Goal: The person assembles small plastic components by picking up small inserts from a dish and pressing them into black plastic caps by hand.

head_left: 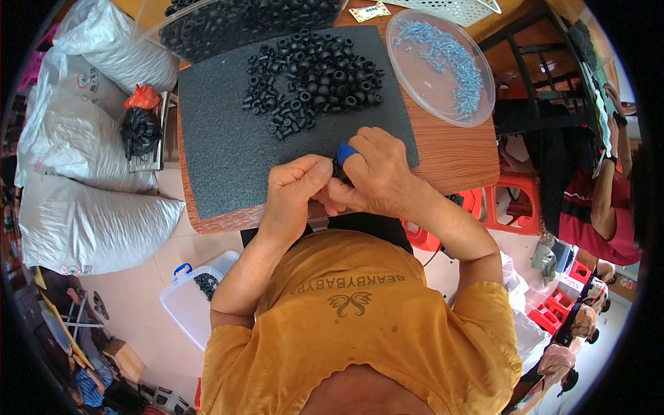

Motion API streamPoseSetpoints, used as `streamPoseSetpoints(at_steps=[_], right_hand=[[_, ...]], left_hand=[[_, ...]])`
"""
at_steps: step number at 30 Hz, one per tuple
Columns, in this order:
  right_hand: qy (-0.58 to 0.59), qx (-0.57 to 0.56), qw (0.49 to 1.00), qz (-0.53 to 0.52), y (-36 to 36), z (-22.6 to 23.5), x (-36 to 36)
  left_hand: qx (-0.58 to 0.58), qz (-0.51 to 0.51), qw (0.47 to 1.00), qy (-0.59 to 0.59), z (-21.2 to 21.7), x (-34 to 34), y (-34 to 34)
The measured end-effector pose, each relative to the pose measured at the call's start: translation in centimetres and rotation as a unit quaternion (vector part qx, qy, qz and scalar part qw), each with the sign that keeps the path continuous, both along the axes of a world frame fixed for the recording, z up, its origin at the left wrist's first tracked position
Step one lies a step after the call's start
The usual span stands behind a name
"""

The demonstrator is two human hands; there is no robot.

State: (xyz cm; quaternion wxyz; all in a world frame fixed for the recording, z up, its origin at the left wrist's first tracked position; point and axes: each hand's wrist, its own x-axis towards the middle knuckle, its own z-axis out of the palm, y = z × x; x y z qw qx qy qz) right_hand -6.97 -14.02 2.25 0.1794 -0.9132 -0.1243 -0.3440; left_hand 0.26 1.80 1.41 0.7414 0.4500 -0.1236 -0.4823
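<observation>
My left hand [296, 185] and my right hand [382, 171] meet at the near edge of a dark grey foam mat [218, 131]. Both are closed, thumbs and fingers pinched around a small black part [337, 168], mostly hidden between them. A blue finger cover [345, 153] is on one finger of my right hand. Just beyond, a heap of small black cap-like pieces [325, 72] lies on the mat, some larger and rounded, others smaller and narrow. Right of the mat, a round clear plastic lid or tray [404, 83] holds many tiny light-blue pieces [460, 69].
A clear bin [149, 24] full of black pieces stands at the back left of the wooden table [456, 155]. White sacks [97, 221] are piled on the left. Red stools [515, 204] stand at the right, near another person [602, 207]. A plastic tub [181, 297] sits on the floor.
</observation>
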Motion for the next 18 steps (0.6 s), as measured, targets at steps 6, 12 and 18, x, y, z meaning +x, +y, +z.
streamPoseSetpoints(at_steps=[6, 12, 18], right_hand=[[-0.005, -0.009, 0.999, 0.044, -0.4, -0.8, 0.4], [0.002, -0.047, 0.994, 0.101, -1.1, -0.5, 0.3], [-0.001, -0.032, 0.996, 0.088, -0.9, -0.4, 0.0]], left_hand=[[0.032, -0.001, 0.999, -0.010, -0.2, -0.4, -0.1], [0.067, -0.010, 0.996, -0.055, -0.1, -0.8, 0.1], [0.088, -0.029, 0.995, -0.046, -0.2, -0.8, 0.2]])
